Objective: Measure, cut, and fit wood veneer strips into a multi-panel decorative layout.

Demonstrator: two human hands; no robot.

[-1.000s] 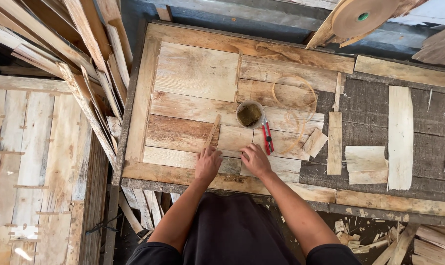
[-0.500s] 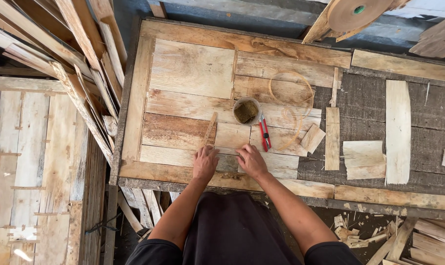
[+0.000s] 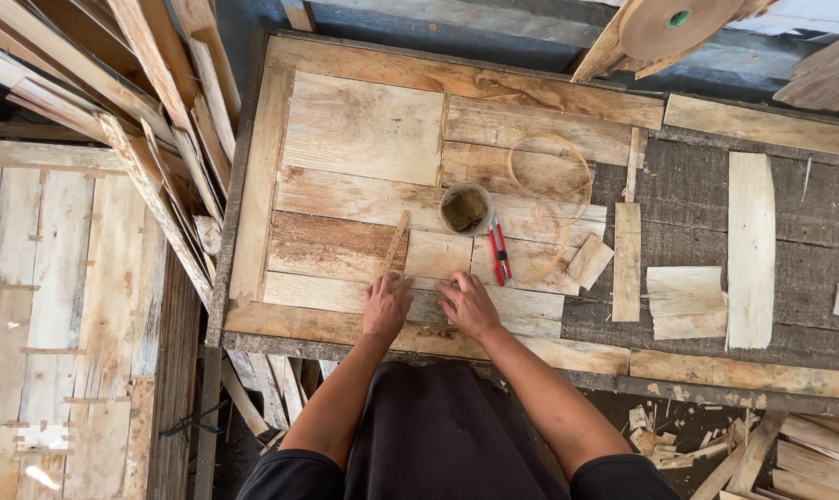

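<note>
Shifted slightly closer together since earlier: left hand (image 3: 386, 304), right hand (image 3: 468, 306), grips flat, holding nothing, pressing veneer piece (image 3: 438, 264). Best kept flush with neighbouring edges on worktop (image 3: 364, 130).

Both hands lie flat on the veneer panel (image 3: 364, 139) at its near edge, left hand (image 3: 386, 306) just beside right hand (image 3: 469, 306). A thin stick (image 3: 394, 243) lies just beyond the left hand. The cup (image 3: 465, 208) stands beyond the right hand, with the cutter (image 3: 499, 252) just right of it. A curled strip (image 3: 549, 176) lies farther right. Loose veneer pieces (image 3: 751, 245) lie on the table's right half; stacked slats (image 3: 151, 111) lean left of the panel.
</note>
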